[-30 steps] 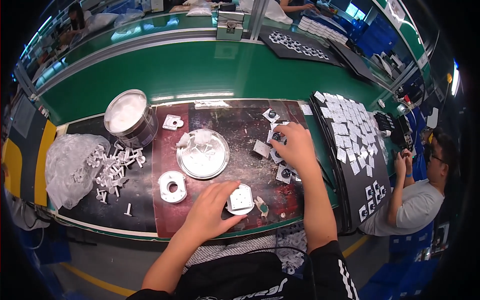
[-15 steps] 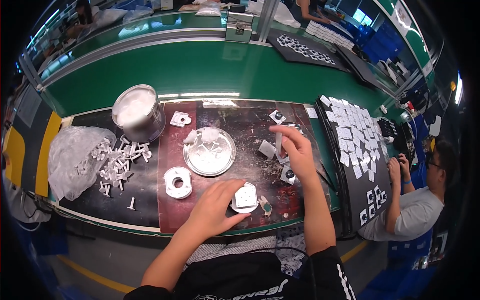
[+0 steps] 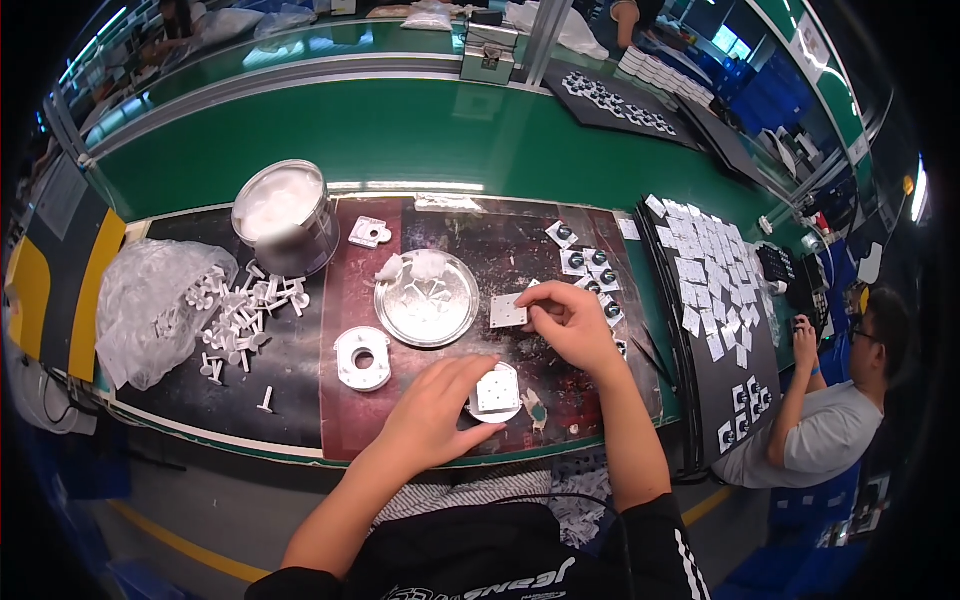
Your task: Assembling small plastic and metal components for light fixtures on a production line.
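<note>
My left hand (image 3: 432, 408) curves its fingers and thumb around a round white fixture (image 3: 508, 412) near the table's front edge. On top of that fixture sits a square white plate (image 3: 495, 390) with small holes. My right hand (image 3: 572, 325) pinches another square white plate (image 3: 507, 311) by its right edge, just right of a shallow round dish (image 3: 428, 330) with small white bits in it. Beyond my right hand lie several white plates with dark round parts (image 3: 574, 262). A white ring-shaped fixture (image 3: 362, 358) rests left of my left hand.
On the left are a clear tub of white material (image 3: 300, 240), a plastic bag (image 3: 150, 310) and loose white pegs (image 3: 250, 315). Tweezers (image 3: 652, 360) lie at the right. Beyond stands a black board (image 3: 715, 400) with many white plates; a co-worker (image 3: 835, 385) sits beside it.
My right hand has moved left and toward me, and the white plate in its fingers now shows its flat face. My left hand keeps its hold on the round fixture.
</note>
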`<state>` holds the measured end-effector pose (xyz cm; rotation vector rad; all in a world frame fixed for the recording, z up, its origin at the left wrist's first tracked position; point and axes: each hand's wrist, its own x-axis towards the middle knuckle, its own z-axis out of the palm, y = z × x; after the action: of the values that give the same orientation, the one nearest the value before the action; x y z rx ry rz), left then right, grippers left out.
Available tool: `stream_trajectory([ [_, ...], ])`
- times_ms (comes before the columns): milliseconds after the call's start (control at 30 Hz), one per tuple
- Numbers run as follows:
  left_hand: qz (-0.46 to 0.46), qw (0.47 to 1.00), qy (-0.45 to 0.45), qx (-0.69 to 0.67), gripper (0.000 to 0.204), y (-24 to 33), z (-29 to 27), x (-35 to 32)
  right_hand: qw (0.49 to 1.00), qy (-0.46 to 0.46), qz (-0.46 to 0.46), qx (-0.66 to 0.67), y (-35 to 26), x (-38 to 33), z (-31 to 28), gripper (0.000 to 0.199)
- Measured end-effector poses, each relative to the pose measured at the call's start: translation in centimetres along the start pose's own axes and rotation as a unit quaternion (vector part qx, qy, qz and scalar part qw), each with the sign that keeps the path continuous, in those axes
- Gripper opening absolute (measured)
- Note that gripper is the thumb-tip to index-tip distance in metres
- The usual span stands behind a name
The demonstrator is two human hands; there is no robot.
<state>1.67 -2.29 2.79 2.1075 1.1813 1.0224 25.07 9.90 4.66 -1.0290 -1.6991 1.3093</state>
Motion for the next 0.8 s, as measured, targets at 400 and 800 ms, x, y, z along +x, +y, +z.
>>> stream_trajectory([
  [400,0.007,1.000,0.001,0.000,0.078,-0.2,0.2,-0.1,0.936,-0.065,-0.166,-0.304,-1.5,-0.6,-0.5,0.030],
  [800,0.012,1.000,0.002,0.003,0.076,-0.2,0.2,0.0,0.954,-0.116,-0.104,-0.256,-1.4,-0.6,-1.1,0.020],
])
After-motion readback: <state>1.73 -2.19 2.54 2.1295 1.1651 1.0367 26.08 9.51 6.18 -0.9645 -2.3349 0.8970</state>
